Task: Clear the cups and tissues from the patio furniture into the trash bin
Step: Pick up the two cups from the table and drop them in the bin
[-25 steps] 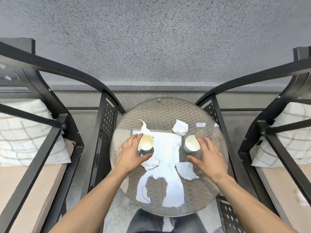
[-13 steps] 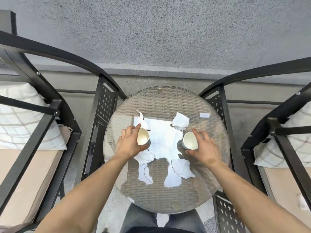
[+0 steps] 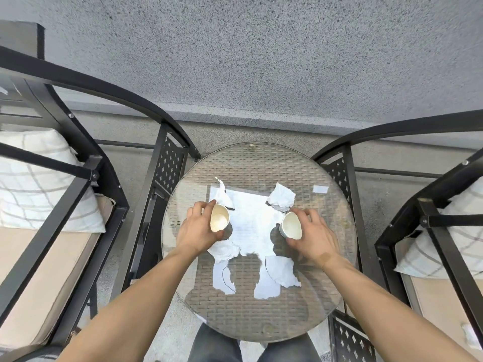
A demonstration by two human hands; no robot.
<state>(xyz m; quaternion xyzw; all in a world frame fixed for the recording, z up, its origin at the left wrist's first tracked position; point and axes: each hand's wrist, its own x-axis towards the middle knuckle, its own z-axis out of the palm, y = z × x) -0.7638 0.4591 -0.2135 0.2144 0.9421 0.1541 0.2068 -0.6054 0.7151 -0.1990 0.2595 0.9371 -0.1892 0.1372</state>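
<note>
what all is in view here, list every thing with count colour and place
paper cups: 2, white, on the table, one in each hand
tissues: 4, white, crumpled, on the table around the cups
table: 1, round, glass over brown wicker, centre
chairs: 2, black metal, left and right of the table
pillows: 2, white checked, one per chair
left hand: grip around the left cup
right hand: grip around the right cup
</note>
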